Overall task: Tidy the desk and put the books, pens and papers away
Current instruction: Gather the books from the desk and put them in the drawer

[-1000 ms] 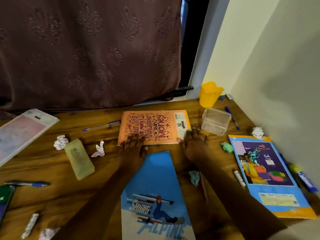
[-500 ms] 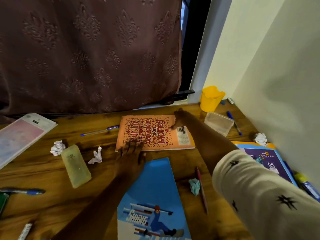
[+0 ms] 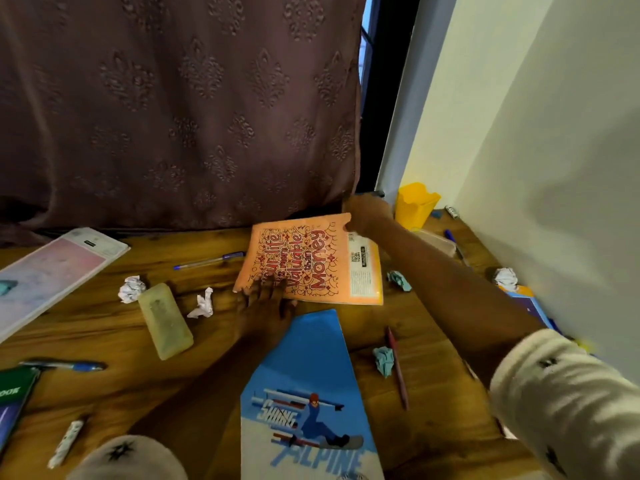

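Two grips: I read my right grip (image 3: 367,214) as pinching the far right corner of the orange paperback notebook with red lettering (image 3: 311,261). My left grip (image 3: 265,306) presses straight fingers on its near left corner and holds nothing.
Notebook: it sits mid-way along the brown wooden desk (image 3: 104,341), towards the far edge. Its far side looks tilted up off the wood, though blur leaves me unsure.
Risk, slip: a one-corner pinch on a floppy cover may let it bend or slide out. Lifting while the left fingers pin the opposite corner could crease it.
Risk, knock: my right forearm crosses the clear plastic box (image 3: 438,239) and passes near the yellow plastic pen cup (image 3: 415,204) in the far right corner. A fast pull back could tip either.
Risk, sweep: the teal crumpled paper (image 3: 400,280) lies just beside the notebook's right edge and the blue ballpoint pen (image 3: 207,261) just beside its left. Dragging would push them.
Edges: the dark patterned curtain (image 3: 173,116) hangs along the far edge and the pale wall (image 3: 554,168) runs along the right.
Room: there is a strip of bare wood between the notebook and the blue skiing-picture notebook (image 3: 311,375) at the near edge. Upward looks freest.
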`<action>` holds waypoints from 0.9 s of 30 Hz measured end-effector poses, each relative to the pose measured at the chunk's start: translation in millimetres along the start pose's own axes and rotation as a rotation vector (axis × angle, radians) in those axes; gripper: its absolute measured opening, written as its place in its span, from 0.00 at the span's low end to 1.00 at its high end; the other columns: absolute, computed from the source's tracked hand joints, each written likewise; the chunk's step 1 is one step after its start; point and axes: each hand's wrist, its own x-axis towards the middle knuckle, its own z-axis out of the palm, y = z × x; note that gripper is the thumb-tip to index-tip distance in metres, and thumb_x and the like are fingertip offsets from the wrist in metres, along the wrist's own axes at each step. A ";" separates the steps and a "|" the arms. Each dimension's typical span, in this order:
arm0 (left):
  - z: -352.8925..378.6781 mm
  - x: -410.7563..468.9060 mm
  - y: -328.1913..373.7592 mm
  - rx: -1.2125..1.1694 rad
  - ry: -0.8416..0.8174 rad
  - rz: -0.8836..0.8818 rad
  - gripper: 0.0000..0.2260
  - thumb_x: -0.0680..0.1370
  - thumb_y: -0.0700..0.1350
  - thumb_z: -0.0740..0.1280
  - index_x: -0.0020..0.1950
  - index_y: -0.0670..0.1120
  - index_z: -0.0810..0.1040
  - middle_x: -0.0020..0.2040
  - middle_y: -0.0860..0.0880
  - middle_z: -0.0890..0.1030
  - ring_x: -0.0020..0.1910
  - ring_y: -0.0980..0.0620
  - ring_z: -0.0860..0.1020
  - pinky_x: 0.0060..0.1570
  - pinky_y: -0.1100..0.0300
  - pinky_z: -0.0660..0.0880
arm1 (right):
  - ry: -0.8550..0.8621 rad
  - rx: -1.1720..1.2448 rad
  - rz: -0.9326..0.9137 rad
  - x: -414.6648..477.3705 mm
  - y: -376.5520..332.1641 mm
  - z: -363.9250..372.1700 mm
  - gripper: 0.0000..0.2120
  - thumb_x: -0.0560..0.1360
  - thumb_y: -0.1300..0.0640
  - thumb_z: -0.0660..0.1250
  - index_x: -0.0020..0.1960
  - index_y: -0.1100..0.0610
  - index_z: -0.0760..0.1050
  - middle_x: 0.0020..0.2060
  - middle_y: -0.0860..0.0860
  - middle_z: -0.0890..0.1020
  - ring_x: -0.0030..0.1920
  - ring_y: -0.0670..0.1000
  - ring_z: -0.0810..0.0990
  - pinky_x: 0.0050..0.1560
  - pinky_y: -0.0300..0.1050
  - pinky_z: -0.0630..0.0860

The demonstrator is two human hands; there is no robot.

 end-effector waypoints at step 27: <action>-23.3 -232.4 -8.9 -0.523 0.067 -0.088 0.31 0.77 0.55 0.64 0.77 0.51 0.56 0.75 0.45 0.62 0.71 0.45 0.65 0.65 0.55 0.66 | -0.023 0.521 -0.101 -351.3 -106.3 99.9 0.22 0.77 0.38 0.54 0.65 0.45 0.70 0.64 0.45 0.73 0.65 0.48 0.68 0.66 0.47 0.65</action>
